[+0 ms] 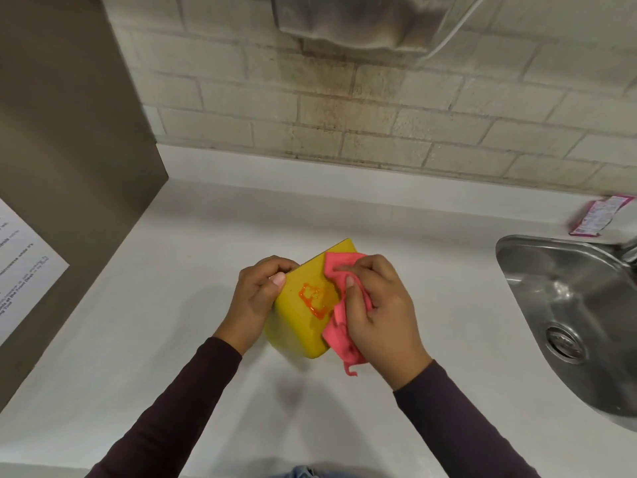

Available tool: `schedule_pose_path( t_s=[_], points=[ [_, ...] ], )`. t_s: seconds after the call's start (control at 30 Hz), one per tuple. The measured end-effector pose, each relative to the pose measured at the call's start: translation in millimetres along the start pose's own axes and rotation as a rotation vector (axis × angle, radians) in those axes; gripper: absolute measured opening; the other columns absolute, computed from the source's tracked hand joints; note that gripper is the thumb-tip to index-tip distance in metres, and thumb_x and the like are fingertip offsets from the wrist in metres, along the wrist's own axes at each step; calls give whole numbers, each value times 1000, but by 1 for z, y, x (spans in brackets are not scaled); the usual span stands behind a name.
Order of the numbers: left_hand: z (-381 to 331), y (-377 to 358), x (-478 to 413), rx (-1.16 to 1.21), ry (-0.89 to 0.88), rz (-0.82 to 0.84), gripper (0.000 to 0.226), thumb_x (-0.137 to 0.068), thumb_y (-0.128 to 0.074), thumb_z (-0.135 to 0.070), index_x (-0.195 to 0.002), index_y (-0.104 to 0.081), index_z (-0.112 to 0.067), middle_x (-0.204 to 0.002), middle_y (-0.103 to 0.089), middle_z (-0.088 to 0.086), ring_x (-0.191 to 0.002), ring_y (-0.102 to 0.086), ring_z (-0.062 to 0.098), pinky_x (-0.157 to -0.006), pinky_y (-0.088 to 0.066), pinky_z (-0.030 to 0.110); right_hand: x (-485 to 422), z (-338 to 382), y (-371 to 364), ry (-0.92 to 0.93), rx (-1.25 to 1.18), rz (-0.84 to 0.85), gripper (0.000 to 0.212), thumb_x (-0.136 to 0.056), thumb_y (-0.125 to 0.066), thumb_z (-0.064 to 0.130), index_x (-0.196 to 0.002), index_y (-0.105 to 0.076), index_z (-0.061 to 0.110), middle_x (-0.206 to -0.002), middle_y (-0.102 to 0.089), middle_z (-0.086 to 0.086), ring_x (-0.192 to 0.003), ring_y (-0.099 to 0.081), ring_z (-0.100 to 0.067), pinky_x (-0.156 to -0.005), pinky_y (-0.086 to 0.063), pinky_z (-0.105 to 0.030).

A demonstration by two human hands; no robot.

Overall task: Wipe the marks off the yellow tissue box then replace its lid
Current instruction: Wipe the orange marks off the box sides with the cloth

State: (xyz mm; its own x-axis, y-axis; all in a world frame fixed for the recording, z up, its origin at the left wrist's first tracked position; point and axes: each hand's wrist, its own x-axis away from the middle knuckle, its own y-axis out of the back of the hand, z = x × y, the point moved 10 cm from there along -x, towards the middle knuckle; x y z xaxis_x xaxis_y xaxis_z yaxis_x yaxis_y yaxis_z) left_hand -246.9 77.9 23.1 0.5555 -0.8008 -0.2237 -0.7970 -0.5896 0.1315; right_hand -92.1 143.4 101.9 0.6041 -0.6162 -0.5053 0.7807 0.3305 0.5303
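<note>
Now the left hand (253, 301) grips the tilted yellow tissue box (303, 326) while the right hand (382, 315) presses a pink cloth (339, 315) beside the orange marks (313, 298).

Bare counter (172, 339) leftward (sink (568, 305) blocking the right).

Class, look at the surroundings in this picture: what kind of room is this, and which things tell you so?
Probably a kitchenette or shared break room: a steel sink set into a white countertop, a brick-tile backsplash, and a printed notice on the side panel.
</note>
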Motion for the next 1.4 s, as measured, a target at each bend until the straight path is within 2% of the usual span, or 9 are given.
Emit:
schedule_pose_path(
  t_s=[0.23, 0.47, 0.63, 0.8, 0.97, 1.13, 1.2, 1.27, 1.4],
  points=[
    [1, 3, -1, -21, -3, -6, 51, -77, -37, -51, -87, -67, -11, -85, -67, 9, -84, -61, 24, -78, -46, 39, 4, 24, -21, 81, 48, 34, 29, -90, -43, 19, -103, -69, 13, -101, -59, -1, -88, -54, -7, -73, -43, -16],
    [-2, 1, 0, -18, -12, -18, 41, -75, -38, -50, -84, -65, -22, -85, -66, 0, -82, -61, 12, -72, -45, 25, 11, 11, -4, 106, 167, 54, 30, -90, -44, 21, -101, -71, 12, -100, -62, -5, -82, -55, -10, -64, -48, -26],
    [-3, 2, 0, -41, -11, -32, 46, -76, -37, -52, -85, -66, -18, -85, -66, 2, -82, -61, 16, -74, -45, 32, -1, 19, -10, 49, 160, 15, 31, -90, -43, 23, -99, -71, 14, -103, -63, -1, -85, -57, -9, -64, -48, -24],
    [-2, 4, 1, -66, 3, -22, 42, -79, -35, -51, -86, -66, -23, -88, -67, 1, -90, -61, 21, -87, -43, 49, 11, 43, -30, 198, 116, 133, 25, -89, -48, 18, -102, -70, 12, -98, -64, -2, -81, -57, -11, -62, -47, -25],
    [-6, -3, 2, -71, -22, 2, 41, -77, -39, -51, -86, -67, -21, -86, -67, 3, -84, -61, 19, -78, -45, 40, 13, 21, -12, 115, 94, 77, 27, -90, -45, 21, -97, -71, 18, -100, -63, 2, -86, -56, -6, -67, -47, -22],
    [0, -1, 3, -108, 0, 0, 42, -79, -35, -54, -89, -67, -27, -89, -67, -2, -93, -59, 28, -89, -37, 63, 3, 21, -16, 8, -21, 26, 30, -91, -42, 24, -97, -71, 21, -105, -64, 7, -97, -56, -1, -80, -44, -11],
    [2, -2, 3, -103, 15, 5, 41, -80, -34, -54, -90, -66, -31, -88, -66, -4, -96, -56, 33, -90, -35, 66, 2, 29, -23, 33, -35, 59, 29, -91, -43, 23, -99, -71, 19, -105, -64, 5, -96, -56, -2, -79, -45, -14],
    [1, -2, 3, -73, 15, 10, 41, -81, -35, -53, -90, -67, -29, -87, -66, -2, -95, -56, 32, -89, -38, 63, 3, 39, -29, 90, -29, 114, 28, -90, -46, 20, -103, -70, 17, -102, -63, 2, -94, -56, -5, -75, -48, -22],
    [-4, -3, 0, -6, -12, 27, 42, -80, -39, -50, -85, -68, -20, -84, -66, 0, -85, -60, 20, -79, -46, 38, 6, 44, -34, 177, 15, 259, 25, -88, -54, 12, -109, -68, 14, -99, -63, 0, -88, -57, -10, -67, -50, -30]
  ],
)
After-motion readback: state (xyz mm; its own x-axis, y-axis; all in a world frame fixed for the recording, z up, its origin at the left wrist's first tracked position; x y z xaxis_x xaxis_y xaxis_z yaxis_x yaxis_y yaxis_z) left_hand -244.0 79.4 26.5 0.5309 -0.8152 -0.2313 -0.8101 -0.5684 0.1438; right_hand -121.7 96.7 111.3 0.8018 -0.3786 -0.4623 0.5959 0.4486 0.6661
